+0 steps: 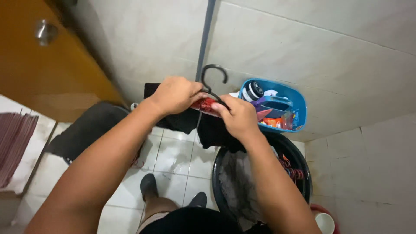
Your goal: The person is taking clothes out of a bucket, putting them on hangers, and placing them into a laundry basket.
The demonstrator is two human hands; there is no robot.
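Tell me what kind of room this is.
Likely a home bathroom or wash area: tiled wall and floor, a black tub of laundry, a blue basket of toiletries.

A blue basket [299, 102] of what look like toiletries; black tub [303, 169] below.

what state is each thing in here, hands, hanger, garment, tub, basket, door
left hand: closed on the dark garment at the hanger
right hand: pinching the garment by the hanger's neck
black hanger: held up, hook free
dark garment: draped over the hanger, hanging down
black tub: on the floor, holding laundry
blue basket: full of small items
wooden door: cannot tell if shut
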